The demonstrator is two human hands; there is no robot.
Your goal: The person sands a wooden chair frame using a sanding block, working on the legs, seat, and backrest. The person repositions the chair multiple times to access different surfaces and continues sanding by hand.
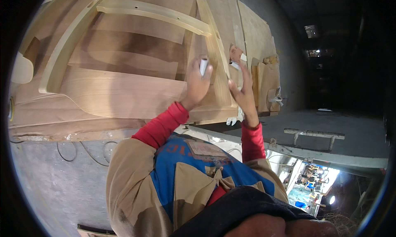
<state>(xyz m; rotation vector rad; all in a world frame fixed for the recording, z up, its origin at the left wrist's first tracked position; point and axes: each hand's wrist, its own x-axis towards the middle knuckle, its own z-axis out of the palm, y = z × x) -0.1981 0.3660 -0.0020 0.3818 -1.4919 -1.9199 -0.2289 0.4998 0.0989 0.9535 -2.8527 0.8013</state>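
My left hand (198,83) is closed around a small white roll (203,66) with a dark end, held over the inner side of a light wooden frame (152,11). The frame lies flat, with a curved rail at the far side and a straight post (218,59) on the right. My right hand (244,93) is open beside that post, its fingers stretched forward and its thumb close to the wood; whether it touches cannot be made out. Just beyond its fingertips lies a crumpled reddish-brown piece (236,52) with white bits next to it.
The frame rests on a table covered with brown sheets (37,109). At the right edge are wood pieces (263,80) and a whitish roll (273,95). A small white item (232,121) sits at the near edge. A metal rail with a handle (314,134) runs at right.
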